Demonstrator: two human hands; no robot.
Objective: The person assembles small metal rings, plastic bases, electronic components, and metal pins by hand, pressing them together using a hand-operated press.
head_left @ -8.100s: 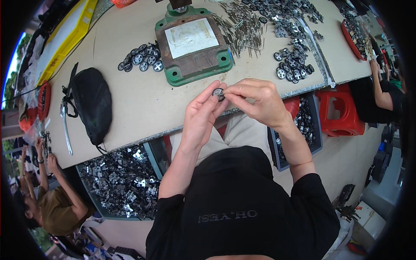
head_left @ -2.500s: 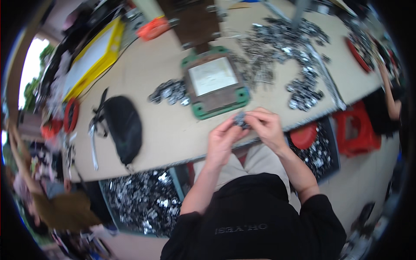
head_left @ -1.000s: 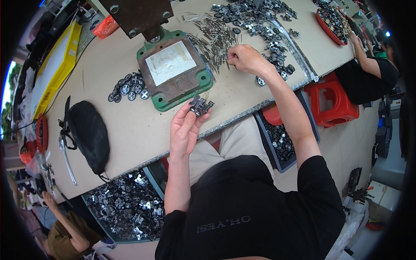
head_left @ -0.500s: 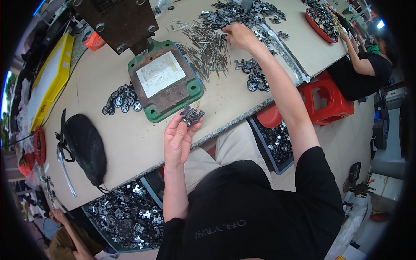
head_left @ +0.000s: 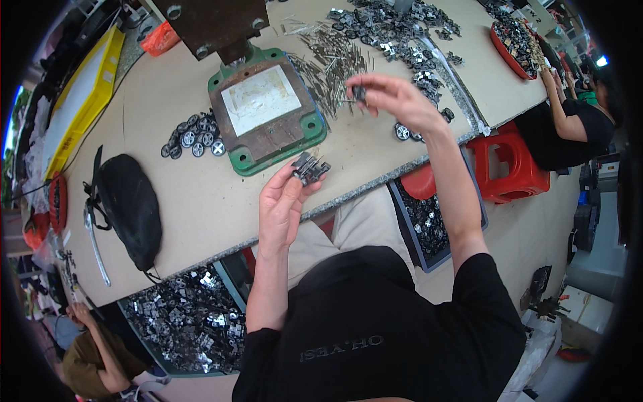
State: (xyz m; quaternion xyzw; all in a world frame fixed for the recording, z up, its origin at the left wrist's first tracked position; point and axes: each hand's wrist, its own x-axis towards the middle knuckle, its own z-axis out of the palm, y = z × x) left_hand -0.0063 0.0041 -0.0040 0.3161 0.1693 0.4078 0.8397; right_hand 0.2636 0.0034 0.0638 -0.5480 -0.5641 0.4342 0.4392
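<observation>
Left hand [head_left: 280, 208] fingers grip dark metal parts [head_left: 309, 167] (stacked); right hand [head_left: 395, 100] pinches one small piece [head_left: 359, 92].

Centre frame, the left hand [head_left: 281, 204] holds a small dark metal assembly [head_left: 309, 167] – the right hand [head_left: 395, 100], upper right, pinches a little part [head_left: 358, 92] beside the green press base [head_left: 268, 114].

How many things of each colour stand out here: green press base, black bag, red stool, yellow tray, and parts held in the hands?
Green press base: 1
Black bag: 1
Red stool: 1
Yellow tray: 1
Dark parts held: 2, a cluster in the left hand, a small piece in the right hand
Total: 6
</observation>
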